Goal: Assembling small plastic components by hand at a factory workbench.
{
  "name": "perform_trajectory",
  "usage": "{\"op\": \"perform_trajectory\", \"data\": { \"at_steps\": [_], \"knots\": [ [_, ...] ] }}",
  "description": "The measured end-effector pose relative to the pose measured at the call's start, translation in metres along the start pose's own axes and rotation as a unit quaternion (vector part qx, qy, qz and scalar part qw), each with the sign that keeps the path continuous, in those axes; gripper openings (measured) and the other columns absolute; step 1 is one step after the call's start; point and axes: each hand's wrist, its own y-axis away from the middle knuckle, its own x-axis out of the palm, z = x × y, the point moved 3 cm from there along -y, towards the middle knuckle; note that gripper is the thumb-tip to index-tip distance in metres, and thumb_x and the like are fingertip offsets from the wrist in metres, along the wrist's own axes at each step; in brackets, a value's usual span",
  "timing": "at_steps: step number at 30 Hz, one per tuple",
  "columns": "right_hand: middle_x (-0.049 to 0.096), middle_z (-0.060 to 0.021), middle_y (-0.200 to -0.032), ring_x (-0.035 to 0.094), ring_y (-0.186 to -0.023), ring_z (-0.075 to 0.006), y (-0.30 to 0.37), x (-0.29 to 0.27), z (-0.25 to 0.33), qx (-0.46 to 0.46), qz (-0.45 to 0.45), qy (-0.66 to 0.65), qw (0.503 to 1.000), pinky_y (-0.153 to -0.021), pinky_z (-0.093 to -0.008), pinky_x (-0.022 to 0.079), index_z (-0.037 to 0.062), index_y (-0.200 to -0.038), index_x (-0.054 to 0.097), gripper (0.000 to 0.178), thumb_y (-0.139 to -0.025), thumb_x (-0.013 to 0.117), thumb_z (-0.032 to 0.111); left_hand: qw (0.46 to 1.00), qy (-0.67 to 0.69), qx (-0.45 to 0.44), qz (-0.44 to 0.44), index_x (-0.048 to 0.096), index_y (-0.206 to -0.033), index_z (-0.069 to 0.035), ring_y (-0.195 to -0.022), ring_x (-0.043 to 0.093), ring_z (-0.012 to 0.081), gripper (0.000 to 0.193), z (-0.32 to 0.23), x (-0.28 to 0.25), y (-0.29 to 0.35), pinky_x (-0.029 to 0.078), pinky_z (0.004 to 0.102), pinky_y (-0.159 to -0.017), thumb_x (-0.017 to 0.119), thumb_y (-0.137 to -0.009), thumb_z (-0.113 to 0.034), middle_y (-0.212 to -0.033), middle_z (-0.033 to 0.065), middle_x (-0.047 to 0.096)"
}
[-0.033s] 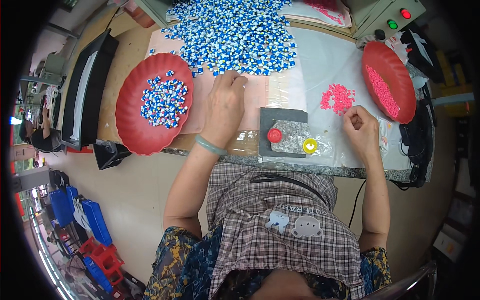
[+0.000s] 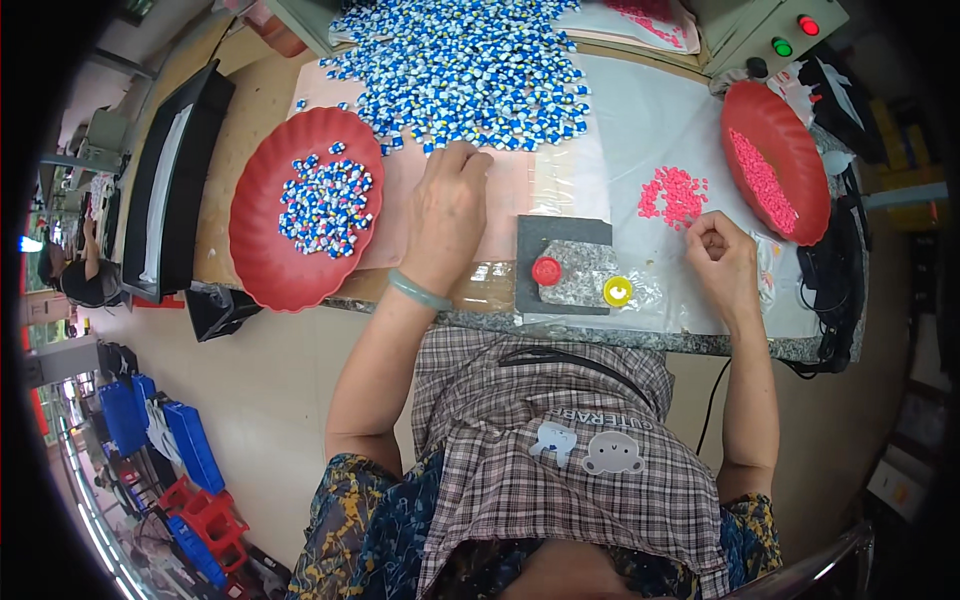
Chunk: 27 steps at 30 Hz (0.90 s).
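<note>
- Left hand [image 2: 450, 205]: I view it back upward, fingertips at the near border of the pile of blue-and-white pieces [image 2: 470, 80]. Its fingers are bent to a narrow posture; I cannot tell whether they grip a piece.
- Pile: spread over the middle of the bench [image 2: 213, 230], running toward its far edge.
- Right hand [image 2: 725, 258]: I see the fingers curled narrow, thumb and forefinger close together, just beside the near side of the loose pink pieces [image 2: 677, 192]. I cannot tell whether a piece sits between them.
- Loose pink pieces: on a white sheet [image 2: 625, 130], right half of the bench.
- Left scalloped dish [image 2: 256, 255]: red, toward the left edge; contains more blue-and-white pieces.
- Right scalloped dish [image 2: 808, 165]: red, toward the right edge; contains more pink pieces.
- Dark grey pad [image 2: 532, 232]: by the near edge, between the hands; carries a speckled block [image 2: 583, 270], a red cap [image 2: 547, 271] and a yellow cap [image 2: 618, 291].
</note>
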Motion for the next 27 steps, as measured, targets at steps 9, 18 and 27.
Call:
{"op": "perform_trajectory", "data": {
  "at_steps": [9,18,27],
  "knots": [
    [0.066,-0.0045,-0.088,0.06,-0.068,-0.008,0.004,0.012,-0.003,0.108,0.064,-0.361,0.924,-0.058,-0.0213,0.048,0.0051,-0.092,0.058,0.008,-0.093,0.065,0.003,0.997,0.014,0.011,0.071,0.066,-0.097,-0.001,-0.081,0.066,0.0356,0.015,0.012,-0.001,-0.004,0.054,0.0445,-0.067,0.057,-0.087,0.002,-0.1,0.0148,0.06],
    [0.069,-0.0092,-0.09,0.065,-0.07,-0.0114,0.02,0.008,0.018,0.109,0.08,-0.453,0.881,-0.059,-0.0232,0.05,0.0047,-0.101,0.059,0.014,-0.092,0.066,-0.002,0.957,0.276,-0.072,0.061,0.069,-0.1,0.0,-0.072,0.066,0.0246,0.012,-0.058,-0.034,-0.003,0.053,0.0357,-0.063,0.068,-0.088,-0.002,-0.094,0.0135,0.067],
    [0.07,-0.016,-0.097,0.069,-0.076,-0.0175,0.058,0.013,0.063,0.02,0.096,-0.44,0.893,-0.065,-0.0278,0.057,-0.0049,-0.104,0.065,0.01,-0.095,0.062,-0.007,0.822,0.503,-0.173,0.204,0.071,-0.109,0.001,-0.072,0.055,0.0056,0.017,-0.117,-0.018,0.029,0.047,0.0212,-0.059,0.069,-0.093,-0.003,-0.091,0.0055,0.066]
  ]
}}
